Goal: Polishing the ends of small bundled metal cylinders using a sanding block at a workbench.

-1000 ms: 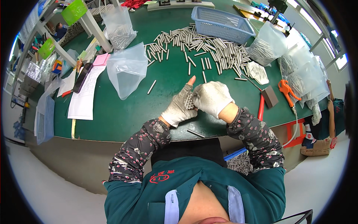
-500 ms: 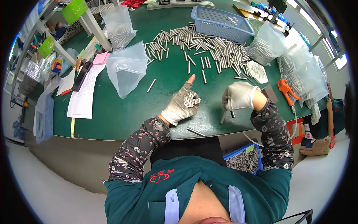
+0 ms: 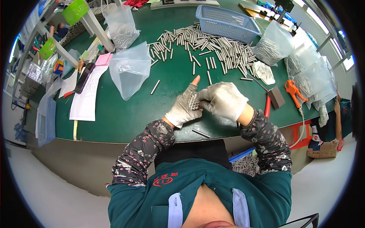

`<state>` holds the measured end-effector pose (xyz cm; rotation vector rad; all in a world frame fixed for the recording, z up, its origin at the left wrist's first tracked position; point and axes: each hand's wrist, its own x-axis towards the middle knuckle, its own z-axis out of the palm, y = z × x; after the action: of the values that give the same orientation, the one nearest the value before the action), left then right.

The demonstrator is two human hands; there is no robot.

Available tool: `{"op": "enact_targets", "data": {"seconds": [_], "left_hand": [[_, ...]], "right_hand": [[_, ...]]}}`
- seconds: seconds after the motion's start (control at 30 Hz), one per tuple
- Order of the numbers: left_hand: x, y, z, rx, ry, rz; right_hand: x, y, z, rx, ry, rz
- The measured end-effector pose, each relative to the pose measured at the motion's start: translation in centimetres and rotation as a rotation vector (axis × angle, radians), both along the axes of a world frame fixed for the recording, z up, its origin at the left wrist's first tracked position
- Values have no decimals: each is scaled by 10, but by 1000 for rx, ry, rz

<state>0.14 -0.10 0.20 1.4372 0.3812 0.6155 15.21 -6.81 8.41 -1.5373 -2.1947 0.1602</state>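
Observation:
My left hand (image 3: 181, 110), in a greyish-white glove with bare fingertips, is closed around a tight bundle of metal pins (image 3: 193, 102), their round ends facing up. Its thumb sticks out away from me. My right hand (image 3: 225, 100), gloved too, has its fingers pinched together against the right side of the bundle. Whatever it pinches is hidden behind the fingers. A single pin (image 3: 200, 133) lies near the table's front edge, below both hands. Beyond them spreads a large heap of loose pins (image 3: 228, 53), with another pin (image 3: 154, 87) apart to the left.
A blue basket (image 3: 228, 34) stands behind the heap. Bags of pins (image 3: 270, 43) sit at the right, near an orange air gun (image 3: 292, 91) and a red-handled tool (image 3: 267, 108). Leftward lie a plastic bag (image 3: 130, 70), papers (image 3: 84, 104) and a phone (image 3: 84, 78). A pin-filled bin (image 3: 245, 165) is below the table.
My right hand has moved left from over the table to the bundle in my left hand. The red-handled tool has come into view. My left hand has stayed in place.

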Motion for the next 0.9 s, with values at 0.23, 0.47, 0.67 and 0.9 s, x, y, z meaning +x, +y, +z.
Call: {"op": "enact_targets", "data": {"seconds": [0.23,0.47,0.67,0.9], "left_hand": [[-1,2,-4,153,4,33],[-4,2,-1,148,76,13],[0,1,-4,-24,-61,-10],[-1,1,-2,-53,-88,-80]], "right_hand": [[-10,0,-4,-13,-224,93],[-16,-5,-4,20,-422,71],[-11,-8,14,39,-342,4],[-6,-5,3,93,-194,11]]}}
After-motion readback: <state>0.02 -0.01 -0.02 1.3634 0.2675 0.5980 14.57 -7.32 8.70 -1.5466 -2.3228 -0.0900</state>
